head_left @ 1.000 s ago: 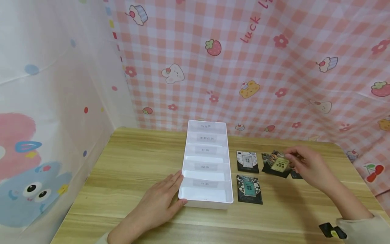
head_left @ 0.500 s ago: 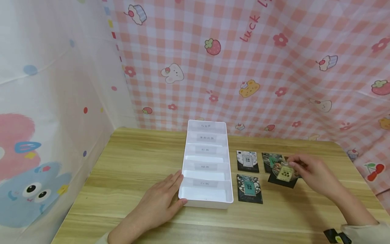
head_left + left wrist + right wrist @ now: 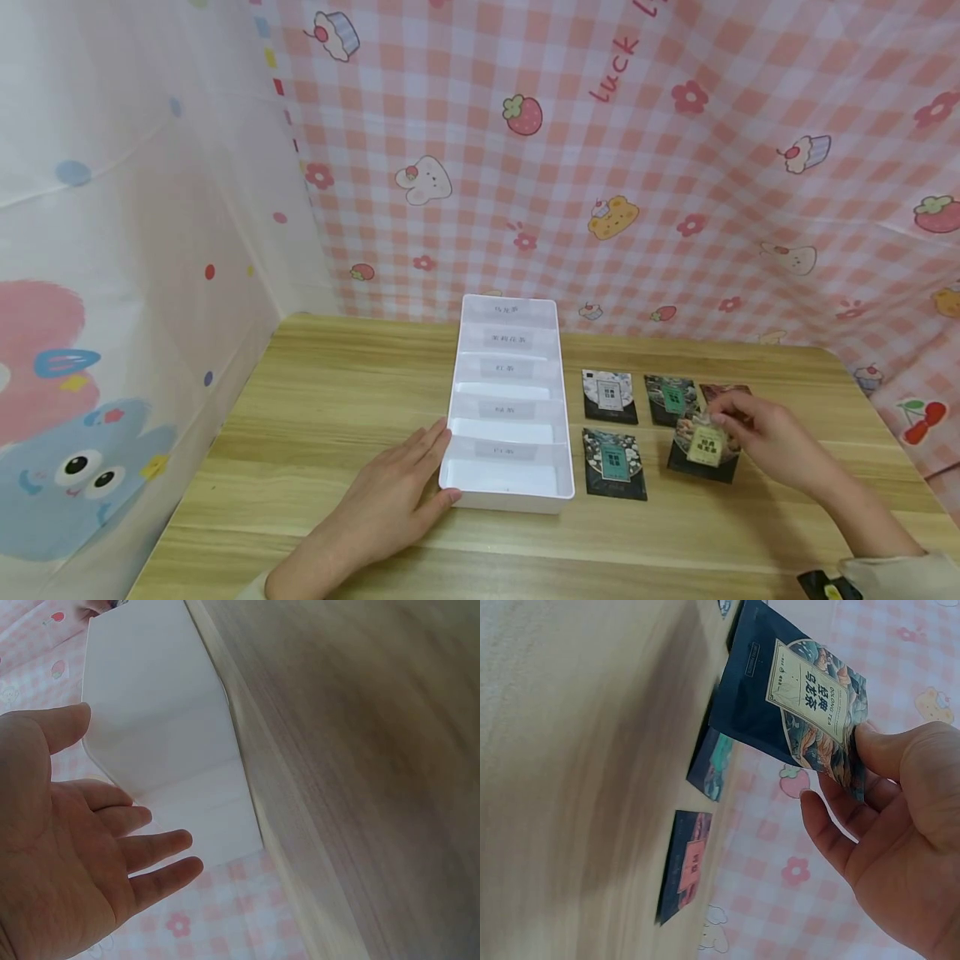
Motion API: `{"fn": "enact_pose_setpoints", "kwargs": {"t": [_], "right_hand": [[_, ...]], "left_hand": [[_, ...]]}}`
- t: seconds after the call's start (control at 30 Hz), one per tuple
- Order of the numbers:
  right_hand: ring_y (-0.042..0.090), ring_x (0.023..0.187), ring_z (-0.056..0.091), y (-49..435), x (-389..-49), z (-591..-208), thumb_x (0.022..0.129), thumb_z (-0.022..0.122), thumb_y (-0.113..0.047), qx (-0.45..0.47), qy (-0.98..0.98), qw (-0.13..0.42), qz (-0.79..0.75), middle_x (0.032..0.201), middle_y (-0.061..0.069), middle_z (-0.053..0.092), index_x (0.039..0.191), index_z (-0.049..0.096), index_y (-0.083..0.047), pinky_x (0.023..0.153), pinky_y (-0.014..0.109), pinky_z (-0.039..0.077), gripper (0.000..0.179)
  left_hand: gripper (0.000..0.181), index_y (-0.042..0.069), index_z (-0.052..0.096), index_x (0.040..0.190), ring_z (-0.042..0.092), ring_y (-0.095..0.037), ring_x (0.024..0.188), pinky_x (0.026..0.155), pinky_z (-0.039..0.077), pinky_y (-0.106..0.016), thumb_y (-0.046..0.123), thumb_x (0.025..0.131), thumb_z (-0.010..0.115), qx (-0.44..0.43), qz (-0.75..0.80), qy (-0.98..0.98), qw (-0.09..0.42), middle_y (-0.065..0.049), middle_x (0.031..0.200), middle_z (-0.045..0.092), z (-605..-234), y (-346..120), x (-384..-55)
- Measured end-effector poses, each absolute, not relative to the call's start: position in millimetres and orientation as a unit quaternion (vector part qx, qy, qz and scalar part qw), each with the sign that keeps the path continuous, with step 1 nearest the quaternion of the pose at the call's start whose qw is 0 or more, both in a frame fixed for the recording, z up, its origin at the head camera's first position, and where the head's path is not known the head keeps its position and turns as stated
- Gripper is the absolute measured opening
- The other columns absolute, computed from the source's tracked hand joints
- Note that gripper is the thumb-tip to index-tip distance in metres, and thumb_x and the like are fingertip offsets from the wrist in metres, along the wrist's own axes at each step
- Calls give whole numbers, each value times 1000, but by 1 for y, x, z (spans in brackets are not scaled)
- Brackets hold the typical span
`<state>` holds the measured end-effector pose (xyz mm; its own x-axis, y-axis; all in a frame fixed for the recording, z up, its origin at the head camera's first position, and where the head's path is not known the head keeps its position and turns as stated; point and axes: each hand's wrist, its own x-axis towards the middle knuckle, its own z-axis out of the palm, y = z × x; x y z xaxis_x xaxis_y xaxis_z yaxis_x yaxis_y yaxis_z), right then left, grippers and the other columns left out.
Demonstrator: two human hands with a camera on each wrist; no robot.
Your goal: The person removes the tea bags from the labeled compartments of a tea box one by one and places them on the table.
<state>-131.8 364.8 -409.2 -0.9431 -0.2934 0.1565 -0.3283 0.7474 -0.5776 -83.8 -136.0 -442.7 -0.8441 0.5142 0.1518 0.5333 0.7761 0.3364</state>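
Observation:
My right hand (image 3: pixel 772 437) pinches a dark oolong tea sachet (image 3: pixel 703 450) with a pale yellow label by its top edge, thumb on one side and fingertips behind. In the right wrist view the sachet (image 3: pixel 739 705) is tilted and raised off the table, its printed face showing. My left hand (image 3: pixel 390 492) rests at the near left corner of a white divided box (image 3: pixel 510 505), fingers along its side and thumb at the front. The left wrist view shows those fingers fairly straight against the box's wall (image 3: pixel 165 712). Labelled compartments run in one row, with no sachets visible in them.
Right of the box lie a white-and-black sachet (image 3: pixel 609 397), a teal-labelled one (image 3: pixel 615 467) and a green-labelled one (image 3: pixel 667 398). A red sachet (image 3: pixel 722 389) is partly hidden behind the right hand. A checked curtain (image 3: pixel 480 208) hangs behind the wooden table (image 3: pixel 315 400).
The right hand has drawn the oolong tea sachet toward the person, off the other sachets, uncovering the green-labelled and red ones. The left hand and the box have stayed in place.

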Motion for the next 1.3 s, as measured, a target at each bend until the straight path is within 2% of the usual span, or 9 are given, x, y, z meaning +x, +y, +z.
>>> {"fn": "enact_pose_setpoints", "kwargs": {"t": [0.2, 0.47, 0.83, 1.13, 1.3], "right_hand": [[7, 62, 50, 368, -133, -417, 104, 60, 1, 177, -933, 20, 312, 78, -2, 56, 107, 69, -7, 51, 26, 42, 12], [7, 66, 57, 369, -137, -430, 104, 61, 2, 178, -928, -3, 327, 85, 1, 59, 103, 69, -7, 54, 27, 51, 12], [5, 68, 50, 367, -143, -443, 104, 62, -3, 154, -940, -43, 300, 86, -1, 61, 106, 71, -7, 58, 27, 45, 10], [2, 74, 53, 366, -147, -457, 98, 69, 3, 192, -939, -12, 284, 89, -6, 66, 98, 74, -10, 60, 26, 47, 14], [2, 72, 50, 365, -147, -461, 99, 70, -2, 177, -946, -31, 272, 91, -6, 68, 102, 74, -10, 62, 26, 44, 9]], "left_hand": [[73, -3, 44, 156, 46, -40, 145, 113, 43, -59, 46, 104, 63, -277, -189, -942, 24, -15, 165, 40, -443, -136, -84], [73, -1, 44, 157, 46, -40, 146, 113, 43, -59, 47, 105, 61, -280, -189, -941, 25, -14, 166, 38, -443, -137, -84], [73, -1, 44, 157, 47, -39, 145, 113, 43, -58, 48, 105, 61, -280, -185, -941, 28, -12, 166, 38, -445, -137, -85], [73, -2, 45, 156, 47, -40, 145, 112, 44, -59, 47, 104, 62, -281, -186, -941, 28, -13, 165, 39, -444, -137, -85], [74, -2, 44, 157, 46, -40, 145, 113, 43, -59, 47, 104, 62, -279, -187, -942, 24, -14, 166, 39, -443, -137, -84]]}}
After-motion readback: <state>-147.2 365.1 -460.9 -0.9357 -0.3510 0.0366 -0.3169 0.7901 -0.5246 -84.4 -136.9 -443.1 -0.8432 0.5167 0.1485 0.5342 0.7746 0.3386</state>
